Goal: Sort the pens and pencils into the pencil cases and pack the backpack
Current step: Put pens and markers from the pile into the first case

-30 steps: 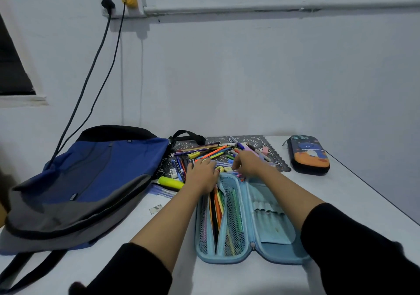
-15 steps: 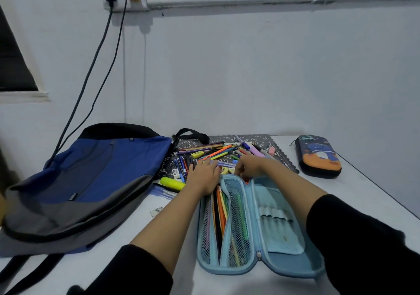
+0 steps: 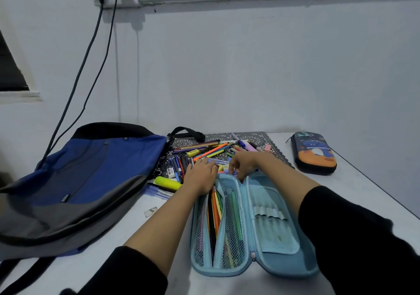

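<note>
Head cam, and I'm looking at the light-blue pencil case [image 3: 272,238] lying open flat on the table [image 3: 113,238], with coloured pencils tucked into its left half. The left hand [image 3: 200,176] lies on the far end of that half, fingers fairly straight, gripping nothing. The right hand [image 3: 244,164] is at the case's far rim with fingers curled downward, and honestly I can't tell if it's pinching anything. The loose pile of pens and pencils [image 3: 211,150] sits on the patterned mat [image 3: 256,139] just beyond. The blue backpack [image 3: 91,169] lies to the left, and the dark pencil case [image 3: 314,156] sits closed at far right.
</note>
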